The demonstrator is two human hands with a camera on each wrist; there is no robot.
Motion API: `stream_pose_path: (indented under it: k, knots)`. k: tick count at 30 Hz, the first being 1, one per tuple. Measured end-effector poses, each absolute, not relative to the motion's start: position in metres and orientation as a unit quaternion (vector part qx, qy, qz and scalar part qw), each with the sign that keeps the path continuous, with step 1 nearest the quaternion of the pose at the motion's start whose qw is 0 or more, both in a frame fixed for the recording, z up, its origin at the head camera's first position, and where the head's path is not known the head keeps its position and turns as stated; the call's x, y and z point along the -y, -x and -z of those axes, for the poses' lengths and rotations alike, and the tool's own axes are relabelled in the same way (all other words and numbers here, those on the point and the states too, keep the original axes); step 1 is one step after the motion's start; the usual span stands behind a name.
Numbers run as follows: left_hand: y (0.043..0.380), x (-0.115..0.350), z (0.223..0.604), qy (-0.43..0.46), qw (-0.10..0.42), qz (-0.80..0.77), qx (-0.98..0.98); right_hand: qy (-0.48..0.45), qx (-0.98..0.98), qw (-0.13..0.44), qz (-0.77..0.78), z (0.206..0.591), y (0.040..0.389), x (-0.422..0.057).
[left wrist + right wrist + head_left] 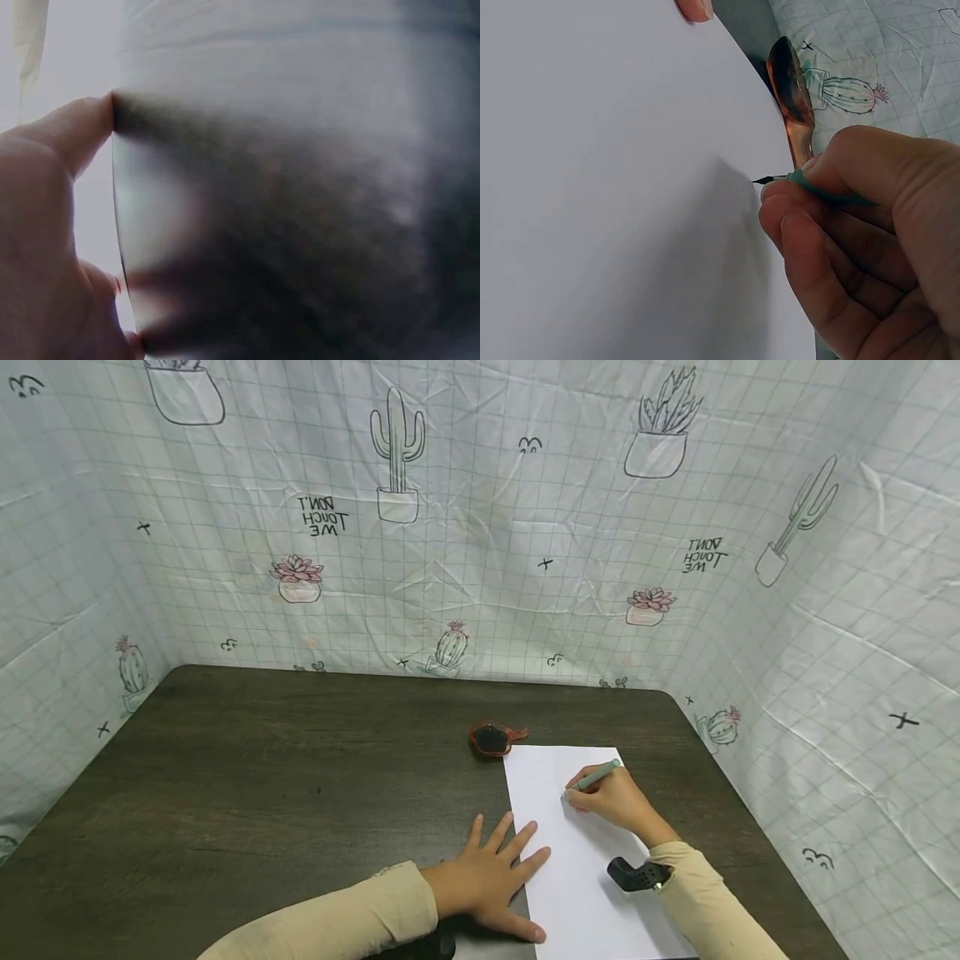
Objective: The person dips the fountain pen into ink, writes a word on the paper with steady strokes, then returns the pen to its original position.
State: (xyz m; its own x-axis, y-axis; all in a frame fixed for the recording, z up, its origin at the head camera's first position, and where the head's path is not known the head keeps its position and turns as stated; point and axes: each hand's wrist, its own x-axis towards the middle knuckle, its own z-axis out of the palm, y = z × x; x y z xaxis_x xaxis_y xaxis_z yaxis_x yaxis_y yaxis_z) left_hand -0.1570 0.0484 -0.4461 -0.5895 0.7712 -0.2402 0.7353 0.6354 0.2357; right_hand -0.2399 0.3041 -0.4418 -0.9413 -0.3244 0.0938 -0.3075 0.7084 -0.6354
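Observation:
A white sheet of paper (592, 893) lies on the dark table, its paper surface (607, 172) blank where it shows. My right hand (618, 797) pinches a brush (603, 772) with a teal handle above the upper part of the sheet. In the right wrist view the brush (780, 178) has a fine dark tip at the paper; I cannot tell whether it touches. My left hand (491, 877) lies flat with fingers spread, across the sheet's left edge. In the left wrist view only part of the left hand (45, 195) shows at the left.
Just beyond the sheet's upper left corner stands a small orange-brown dish (478, 745) with a handle, dark inside. A black wrist device (633, 875) hangs over the paper from the right sleeve. The brown table (262, 777) meets a cactus-print curtain (480, 585) at back and sides.

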Motion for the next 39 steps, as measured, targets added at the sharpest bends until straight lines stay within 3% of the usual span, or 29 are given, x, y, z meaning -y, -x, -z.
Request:
stream_pose_path:
  k: [18,39]
  knots:
    - [0.162,-0.049,0.447,-0.420,0.186,-0.068,-0.886,0.173,-0.921,0.012,0.348,0.441,0.239,-0.307]
    - [0.159,-0.049,0.447,-0.416,0.178,-0.060,-0.890,0.141,-0.926,0.012,0.351,0.445,0.240,-0.317]
